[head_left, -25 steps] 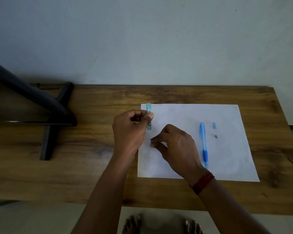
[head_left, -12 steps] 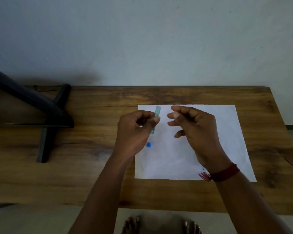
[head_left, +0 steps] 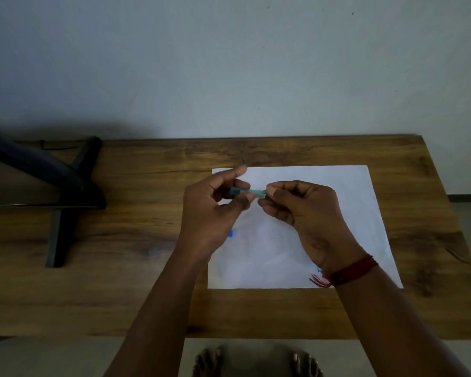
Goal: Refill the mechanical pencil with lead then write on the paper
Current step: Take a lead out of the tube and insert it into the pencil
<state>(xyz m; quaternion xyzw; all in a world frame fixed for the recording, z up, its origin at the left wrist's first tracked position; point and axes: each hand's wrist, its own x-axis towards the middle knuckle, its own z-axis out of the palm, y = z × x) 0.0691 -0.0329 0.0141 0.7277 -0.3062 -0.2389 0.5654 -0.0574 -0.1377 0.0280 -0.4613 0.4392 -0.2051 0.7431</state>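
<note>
Wooden worktop (head_left: 147, 268) against a wall, dark stand (head_left: 65, 186) at far left. White paper (head_left: 283, 254) right of centre, its near edge close to the worktop's front edge. Both hands raised over the paper: left hand (head_left: 212, 213) pinches one end of a small teal lead case (head_left: 246, 192), right hand (head_left: 305, 210) pinches the other end, both closed on it. Pencil mostly hidden under the right wrist. Small blue cap (head_left: 231, 233) lies on paper beside the left hand. Likely step: drawing out a lead. Keep the case low over the paper, pull straight, no bending. Open paper between the wrists; don't sweep the cap off.
</note>
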